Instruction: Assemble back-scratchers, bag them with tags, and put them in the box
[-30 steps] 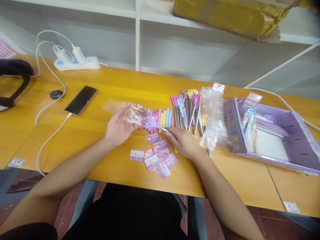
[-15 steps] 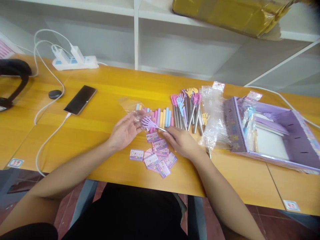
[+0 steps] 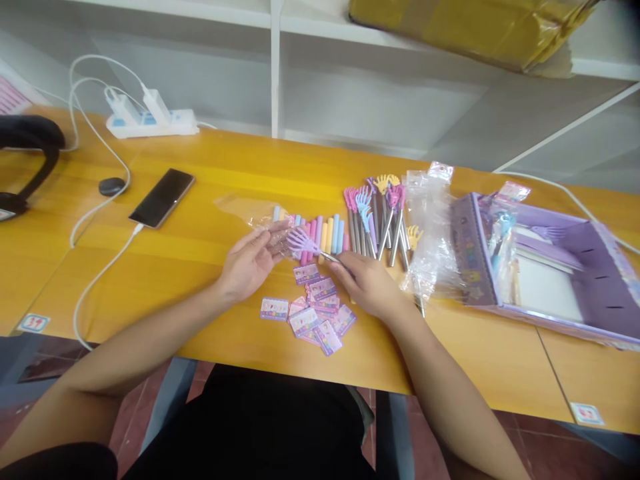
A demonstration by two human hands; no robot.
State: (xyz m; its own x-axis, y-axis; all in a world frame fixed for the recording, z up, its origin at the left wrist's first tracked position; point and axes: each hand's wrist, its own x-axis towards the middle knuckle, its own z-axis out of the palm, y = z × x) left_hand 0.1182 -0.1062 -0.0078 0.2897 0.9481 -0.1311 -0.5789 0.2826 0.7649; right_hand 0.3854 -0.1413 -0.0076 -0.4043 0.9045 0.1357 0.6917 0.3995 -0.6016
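Note:
My left hand (image 3: 249, 262) pinches the edge of a clear plastic bag (image 3: 253, 212) at the middle of the yellow table (image 3: 210, 167). My right hand (image 3: 369, 283) grips the metal stem of a small purple hand-shaped scratcher (image 3: 302, 244), whose head rests at the bag's mouth against my left fingers. Just beyond lies a row of pastel tubes (image 3: 320, 231). Several small purple cards (image 3: 313, 310) are scattered right below both hands.
A bundle of hand-shaped scratchers (image 3: 377, 213) and a stack of clear bags (image 3: 427, 227) lie to the right, then an open purple box (image 3: 550, 263). A phone (image 3: 162, 197) on a cable, a power strip (image 3: 150, 120) and a black headset (image 3: 25, 157) sit at the left.
The bag has shifted left and flattened toward the table while the purple scratcher's head stays at its mouth. Both hands have barely moved.

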